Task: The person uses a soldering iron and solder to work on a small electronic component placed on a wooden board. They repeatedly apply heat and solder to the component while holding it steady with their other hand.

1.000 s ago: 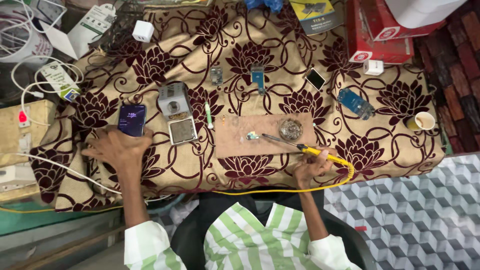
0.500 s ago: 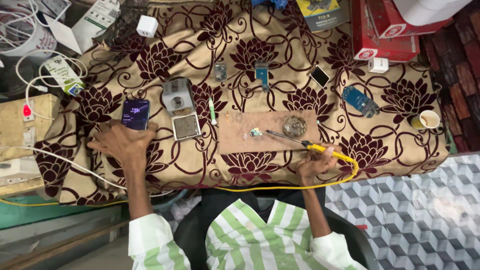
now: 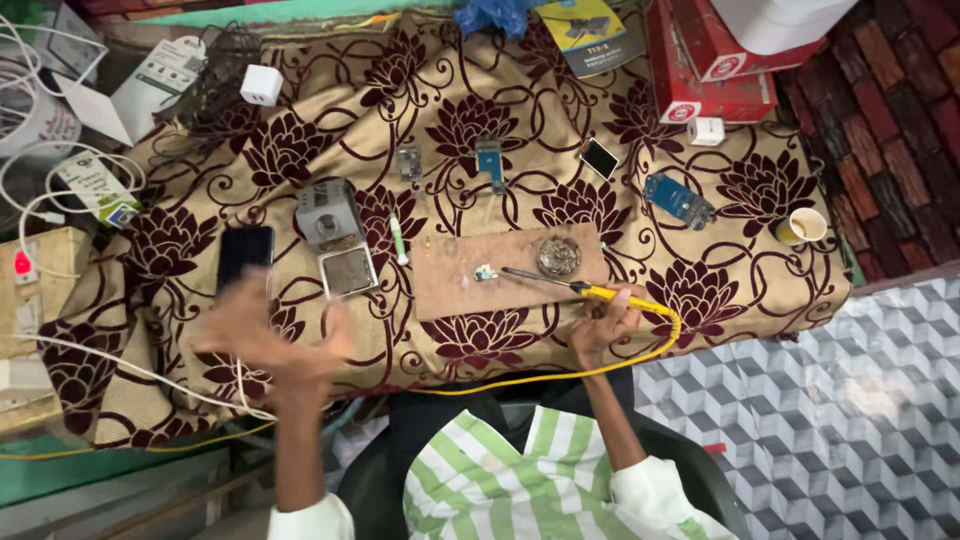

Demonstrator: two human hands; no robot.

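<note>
- Right hand (image 3: 600, 322): clamped on the yellow soldering iron (image 3: 590, 292); keep its tip steady toward the small chip (image 3: 486, 272) at 9 o'clock on the brown board (image 3: 450, 290).
- Left hand (image 3: 262, 335): blurred, fingers spread, empty, below the dark phone (image 3: 244, 254); rest it on the bench (image 3: 700, 250).

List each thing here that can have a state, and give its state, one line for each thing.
Left hand: empty, blurred, raised just below the dark phone.
Right hand: holding the yellow soldering iron.
Soldering iron: tip over the brown board, pointing at a small part.
Dark phone: flat on the cloth, screen dark.
Paper cup: upright, near the table's right edge.
Red light: lit.
</note>
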